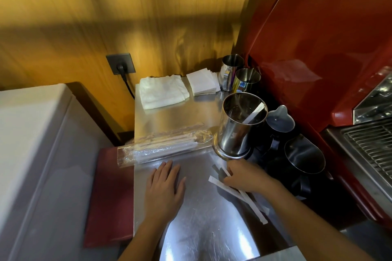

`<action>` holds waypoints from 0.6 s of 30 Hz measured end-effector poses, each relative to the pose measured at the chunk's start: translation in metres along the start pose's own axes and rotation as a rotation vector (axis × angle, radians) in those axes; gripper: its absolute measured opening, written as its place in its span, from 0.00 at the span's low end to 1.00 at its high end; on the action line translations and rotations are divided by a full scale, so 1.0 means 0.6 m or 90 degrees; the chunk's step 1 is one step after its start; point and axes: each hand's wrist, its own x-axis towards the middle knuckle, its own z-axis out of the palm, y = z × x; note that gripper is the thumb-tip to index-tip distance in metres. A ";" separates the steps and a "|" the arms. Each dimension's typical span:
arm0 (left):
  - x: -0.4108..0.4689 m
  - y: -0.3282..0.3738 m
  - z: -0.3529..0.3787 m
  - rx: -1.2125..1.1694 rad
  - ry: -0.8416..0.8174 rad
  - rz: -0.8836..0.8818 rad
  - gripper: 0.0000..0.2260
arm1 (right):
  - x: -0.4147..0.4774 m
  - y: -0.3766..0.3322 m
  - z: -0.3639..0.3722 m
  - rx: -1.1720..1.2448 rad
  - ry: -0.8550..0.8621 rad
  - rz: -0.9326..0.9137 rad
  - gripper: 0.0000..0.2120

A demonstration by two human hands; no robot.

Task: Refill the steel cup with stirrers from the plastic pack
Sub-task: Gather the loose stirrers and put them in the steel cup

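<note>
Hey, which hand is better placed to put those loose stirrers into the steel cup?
Right. The right hand already rests on the loose stirrers, just below the steel cup. The left hand lies flat on the counter, nearer the plastic pack.

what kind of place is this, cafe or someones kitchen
Most likely a cafe's coffee station. A red espresso machine with a drip grate stands at the right, several steel milk jugs are lined up beside it, and a pack of wrapped stirrers lies on the steel counter.
</note>
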 end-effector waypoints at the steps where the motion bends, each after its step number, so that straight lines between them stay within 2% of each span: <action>1: 0.000 -0.001 0.001 0.000 0.002 0.000 0.23 | -0.003 0.001 0.001 -0.032 -0.021 -0.004 0.12; 5: 0.000 -0.002 0.003 0.000 0.007 0.002 0.22 | -0.013 0.003 0.017 -0.085 -0.055 -0.032 0.11; 8: -0.001 -0.003 0.003 0.003 0.009 0.006 0.22 | -0.019 0.004 0.020 -0.098 -0.031 -0.038 0.17; 14: 0.000 -0.003 0.003 0.007 0.007 0.007 0.23 | -0.013 -0.013 0.042 -0.232 0.028 -0.056 0.14; 18: -0.002 -0.002 0.002 0.008 0.007 0.004 0.23 | -0.009 -0.016 0.042 -0.245 0.002 -0.042 0.17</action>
